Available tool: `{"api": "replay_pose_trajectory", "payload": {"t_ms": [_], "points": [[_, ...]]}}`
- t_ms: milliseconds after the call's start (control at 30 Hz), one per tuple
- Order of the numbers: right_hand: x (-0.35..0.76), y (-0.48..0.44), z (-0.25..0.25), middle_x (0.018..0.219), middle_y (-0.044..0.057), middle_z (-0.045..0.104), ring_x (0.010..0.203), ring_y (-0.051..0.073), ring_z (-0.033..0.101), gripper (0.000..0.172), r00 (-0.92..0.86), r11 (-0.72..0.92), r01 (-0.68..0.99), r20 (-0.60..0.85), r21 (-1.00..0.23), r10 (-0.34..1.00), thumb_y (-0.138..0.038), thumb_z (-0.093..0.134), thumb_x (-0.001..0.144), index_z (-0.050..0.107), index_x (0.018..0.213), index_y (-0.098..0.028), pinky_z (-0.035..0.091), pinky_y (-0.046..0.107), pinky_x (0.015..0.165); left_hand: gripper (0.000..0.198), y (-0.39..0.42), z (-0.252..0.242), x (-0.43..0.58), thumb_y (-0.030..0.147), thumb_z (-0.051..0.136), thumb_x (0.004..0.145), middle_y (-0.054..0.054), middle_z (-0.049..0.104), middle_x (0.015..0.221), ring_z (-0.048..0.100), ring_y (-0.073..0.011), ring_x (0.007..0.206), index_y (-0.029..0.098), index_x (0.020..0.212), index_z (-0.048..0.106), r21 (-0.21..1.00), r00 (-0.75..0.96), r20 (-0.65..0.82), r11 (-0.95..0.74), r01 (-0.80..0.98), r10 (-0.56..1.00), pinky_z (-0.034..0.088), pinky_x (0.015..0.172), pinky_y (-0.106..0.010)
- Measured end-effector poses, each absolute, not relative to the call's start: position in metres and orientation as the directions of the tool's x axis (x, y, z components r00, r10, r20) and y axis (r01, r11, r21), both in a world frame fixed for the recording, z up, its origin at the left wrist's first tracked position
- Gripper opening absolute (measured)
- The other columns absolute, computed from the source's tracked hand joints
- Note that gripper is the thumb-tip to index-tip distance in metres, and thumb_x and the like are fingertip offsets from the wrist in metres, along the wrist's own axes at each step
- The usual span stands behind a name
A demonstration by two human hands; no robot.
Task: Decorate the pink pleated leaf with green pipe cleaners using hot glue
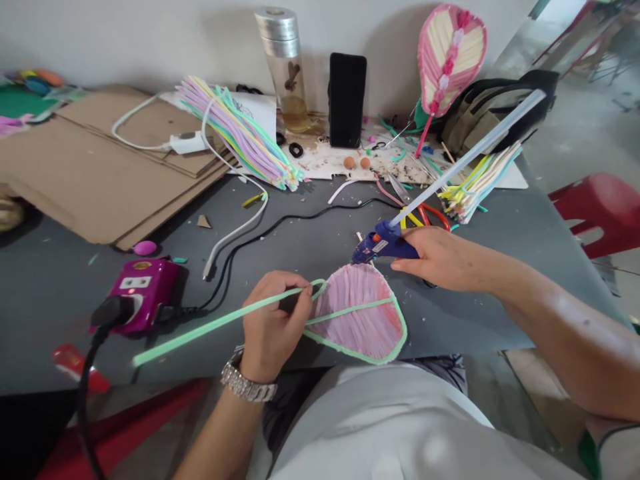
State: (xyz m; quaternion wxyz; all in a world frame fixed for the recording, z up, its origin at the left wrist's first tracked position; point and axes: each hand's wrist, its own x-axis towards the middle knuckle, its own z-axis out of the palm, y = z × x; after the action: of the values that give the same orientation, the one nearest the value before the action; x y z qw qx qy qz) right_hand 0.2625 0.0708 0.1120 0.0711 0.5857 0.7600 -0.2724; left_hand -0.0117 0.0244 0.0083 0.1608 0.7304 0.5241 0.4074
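My right hand (443,257) grips a blue hot glue gun (383,244) with a long translucent glue stick (470,157) jutting from its back. The gun's nozzle is at the upper edge of a leaf-shaped piece (357,313) covered in pinkish-purple strands. Mint green trim runs along the piece's lower and right edges, and one green strip crosses its middle. Between the thumb and fingers of my left hand (277,320), a mint green pipe cleaner (215,328) is pinched, curving toward the piece's left edge. Its long free end points down to the left.
A magenta power adapter (145,293) with plugs and cords sits left. Cardboard sheets (100,153), a pipe cleaner bundle (240,133), a bottle (284,73), a phone (347,100) and a finished pink leaf shape (453,57) are behind. Scissors (425,213) lie beyond the gun; a red stool (600,213) stands right.
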Motion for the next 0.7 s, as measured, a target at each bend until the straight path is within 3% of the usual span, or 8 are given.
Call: {"api": "replay_pose_trajectory", "payload": {"t_ms": [233, 433, 700], "points": [[0.251, 0.072, 0.115, 0.107, 0.013, 0.073, 0.093, 0.026, 0.067, 0.025, -0.315, 0.193, 0.934, -0.442, -0.300, 0.840, -0.028, 0.055, 0.097, 0.068, 0.113, -0.013, 0.047, 0.034, 0.086, 0.008, 0.024, 0.010, -0.011, 0.018, 0.062, 0.089, -0.001, 0.067, 0.079, 0.066, -0.0169, 0.079, 0.020, 0.081, 0.063, 0.671, 0.112, 0.403, -0.376, 0.639, 0.908, 0.051, 0.077, -0.029], [0.251, 0.074, 0.107, 0.105, 0.011, 0.073, 0.092, 0.026, 0.067, 0.022, -0.366, 0.219, 0.906, -0.407, -0.363, 0.837, -0.032, 0.056, 0.095, 0.069, 0.104, -0.017, 0.048, 0.033, 0.083, 0.010, 0.023, 0.012, -0.010, 0.019, 0.060, 0.090, -0.001, 0.067, 0.078, 0.065, -0.0169, 0.077, 0.020, 0.080, 0.062, 0.684, 0.107, 0.385, -0.361, 0.634, 0.917, 0.051, 0.075, -0.029], [0.247, 0.074, 0.109, 0.110, 0.012, 0.074, 0.101, 0.028, 0.068, 0.017, -0.366, 0.231, 0.909, -0.400, -0.348, 0.840, -0.029, 0.058, 0.094, 0.069, 0.101, -0.018, 0.048, 0.032, 0.086, 0.011, 0.024, 0.012, -0.010, 0.018, 0.060, 0.089, -0.001, 0.067, 0.078, 0.065, -0.0169, 0.077, 0.020, 0.078, 0.063, 0.695, 0.101, 0.374, -0.351, 0.627, 0.922, 0.050, 0.075, -0.030]]}}
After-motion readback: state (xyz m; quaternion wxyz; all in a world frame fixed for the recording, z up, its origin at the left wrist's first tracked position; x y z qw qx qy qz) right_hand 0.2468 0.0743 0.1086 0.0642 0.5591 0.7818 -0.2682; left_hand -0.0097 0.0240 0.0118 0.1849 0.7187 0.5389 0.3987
